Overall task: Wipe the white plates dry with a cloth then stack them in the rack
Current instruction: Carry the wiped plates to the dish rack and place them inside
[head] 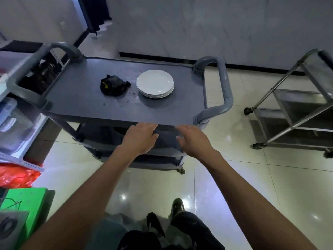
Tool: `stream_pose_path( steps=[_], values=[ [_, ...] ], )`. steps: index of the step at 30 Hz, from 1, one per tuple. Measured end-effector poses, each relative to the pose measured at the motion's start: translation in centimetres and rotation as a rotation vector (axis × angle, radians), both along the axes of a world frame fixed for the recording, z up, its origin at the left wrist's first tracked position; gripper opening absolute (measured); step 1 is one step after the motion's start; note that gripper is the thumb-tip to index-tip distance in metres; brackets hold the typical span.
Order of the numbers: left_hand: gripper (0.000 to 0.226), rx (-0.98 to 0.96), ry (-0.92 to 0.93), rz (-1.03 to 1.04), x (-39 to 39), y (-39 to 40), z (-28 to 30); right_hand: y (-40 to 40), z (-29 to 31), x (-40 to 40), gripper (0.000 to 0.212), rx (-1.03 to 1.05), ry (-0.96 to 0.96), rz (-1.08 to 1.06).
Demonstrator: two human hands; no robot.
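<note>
The white plates [155, 83] sit stacked at the frame's upper centre on the cart [75, 98], the crumpled dark cloth [114, 85] just left, handy for wiping. Left hand [139, 138] and right hand [192, 139] reach toward the near edge, each grip relaxed, holding nothing.

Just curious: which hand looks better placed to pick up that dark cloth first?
Probably the left hand: the cloth lies left of the plates, nearer that hand's side. Both hands are empty.
</note>
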State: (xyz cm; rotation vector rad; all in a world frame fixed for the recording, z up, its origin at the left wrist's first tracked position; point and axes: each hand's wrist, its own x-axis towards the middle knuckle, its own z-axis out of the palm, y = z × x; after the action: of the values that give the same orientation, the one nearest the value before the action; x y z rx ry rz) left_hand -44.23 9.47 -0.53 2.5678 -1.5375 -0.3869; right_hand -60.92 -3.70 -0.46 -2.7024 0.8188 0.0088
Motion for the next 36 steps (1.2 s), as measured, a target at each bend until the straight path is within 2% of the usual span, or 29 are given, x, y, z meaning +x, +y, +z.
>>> stream_pose_path(
  steps=[7, 13, 19, 23, 28, 32, 36],
  values=[
    [0.05, 0.004, 0.043, 0.065, 5.6, -5.2, -2.1, -6.4, -2.3, 6.0, 0.045, 0.103, -0.012, -0.028],
    [0.05, 0.058, -0.033, 0.04, 10.8, -11.3, -2.6, -12.9, -3.6, 12.5, 0.046, 0.089, 0.046, 0.025],
    [0.048, -0.007, 0.021, 0.143, 14.6, -14.4, -3.9, -17.8, -4.9, 17.2, 0.043, 0.128, 0.032, 0.002],
    [0.052, -0.04, 0.065, 0.205, 16.9, -15.4, -5.0, -19.5, -6.0, 19.1, 0.059, 0.328, -0.038, -0.103],
    [0.056, -0.051, 0.136, 0.261, 20.9, -17.2, -6.6, -20.7, -7.2, 22.0, 0.038, 0.491, -0.22, -0.272],
    [0.059, -0.071, 0.277, 0.335, 24.3, -19.3, -7.6, -20.9, -7.6, 24.2, 0.045, 0.599, -0.279, -0.422],
    [0.061, -0.067, 0.328, 0.316, 27.3, -21.2, -8.4, -20.9, -8.1, 26.1, 0.053, 0.635, -0.294, -0.523]
  ],
)
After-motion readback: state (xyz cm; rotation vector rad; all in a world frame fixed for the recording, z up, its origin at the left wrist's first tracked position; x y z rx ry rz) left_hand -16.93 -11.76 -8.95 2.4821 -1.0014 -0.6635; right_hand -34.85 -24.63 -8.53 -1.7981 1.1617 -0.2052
